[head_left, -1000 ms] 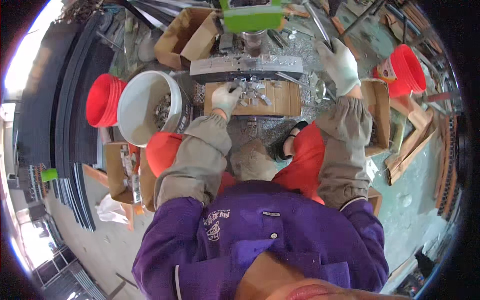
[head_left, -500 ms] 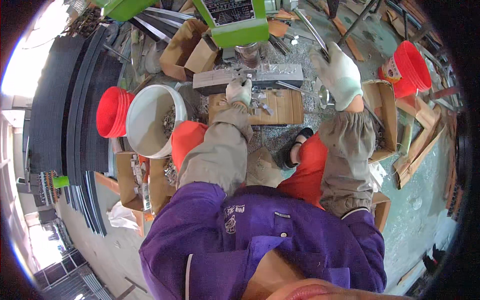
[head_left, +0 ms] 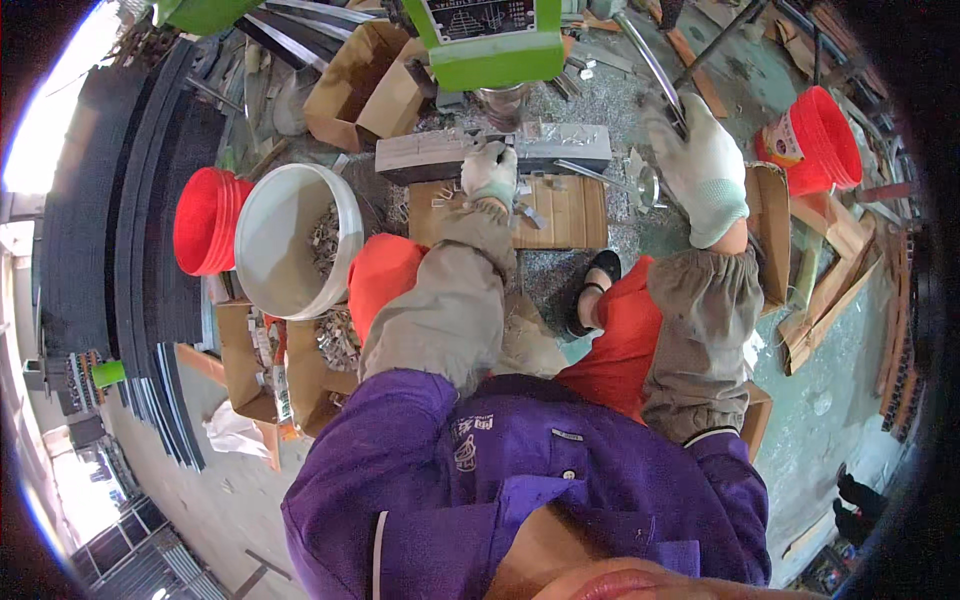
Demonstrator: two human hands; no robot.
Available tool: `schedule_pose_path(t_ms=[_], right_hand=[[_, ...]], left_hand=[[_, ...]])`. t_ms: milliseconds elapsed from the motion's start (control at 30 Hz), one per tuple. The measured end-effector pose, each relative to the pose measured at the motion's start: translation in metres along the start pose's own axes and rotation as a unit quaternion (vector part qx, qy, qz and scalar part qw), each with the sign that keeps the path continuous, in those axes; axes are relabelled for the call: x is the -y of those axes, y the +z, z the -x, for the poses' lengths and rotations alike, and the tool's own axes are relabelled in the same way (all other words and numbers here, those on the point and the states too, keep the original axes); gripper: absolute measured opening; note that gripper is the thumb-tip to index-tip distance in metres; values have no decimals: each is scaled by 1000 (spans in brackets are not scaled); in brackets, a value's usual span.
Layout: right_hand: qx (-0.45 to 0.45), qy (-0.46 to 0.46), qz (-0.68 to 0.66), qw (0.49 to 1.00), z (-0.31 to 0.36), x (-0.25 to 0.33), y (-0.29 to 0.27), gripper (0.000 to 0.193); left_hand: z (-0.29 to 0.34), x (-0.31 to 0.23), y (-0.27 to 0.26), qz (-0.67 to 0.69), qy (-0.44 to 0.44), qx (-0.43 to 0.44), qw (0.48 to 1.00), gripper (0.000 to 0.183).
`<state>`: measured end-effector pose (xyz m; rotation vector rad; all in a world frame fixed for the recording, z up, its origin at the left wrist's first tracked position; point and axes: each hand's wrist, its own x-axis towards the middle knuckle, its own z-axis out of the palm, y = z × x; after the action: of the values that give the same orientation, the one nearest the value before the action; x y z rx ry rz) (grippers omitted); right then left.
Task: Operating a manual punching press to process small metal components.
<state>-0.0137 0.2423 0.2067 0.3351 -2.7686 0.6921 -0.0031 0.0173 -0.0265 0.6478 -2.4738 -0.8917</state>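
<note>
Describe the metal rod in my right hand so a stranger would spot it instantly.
Find the green machine at the top middle, then look right to the white-gloved right hand. The metal rod slants up and left from that hand. Unlike the orange-brown strip nearby, it is shiny silver and gripped.
</note>
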Motion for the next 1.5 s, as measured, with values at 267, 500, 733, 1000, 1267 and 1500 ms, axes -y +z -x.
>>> schedule_pose_path(t_ms=[267,500,733,1000,1267,1500], right_hand=[[36,49,45,997,-2,4,2,34],[43,42,7,998,-2,4,2,40],[28,59,19,998,-3,6,1,38],[11,38,35,999,-10,-11,28,36],[-23,93,-91,991,-30,-24,88,39],[-65,111,-102,986,-45,-26,113,40]], left_hand=[[-1,10,5,24,65,-49,996,15],[3,-3,10,9,-50,-40,998,14],[6,3,8,32,62,-51,996,15],[3,10,10,11,52,-11,999,16],[3,12,10,39,31,7,999,17],[1,2,5,52,40,-58,996,19]])
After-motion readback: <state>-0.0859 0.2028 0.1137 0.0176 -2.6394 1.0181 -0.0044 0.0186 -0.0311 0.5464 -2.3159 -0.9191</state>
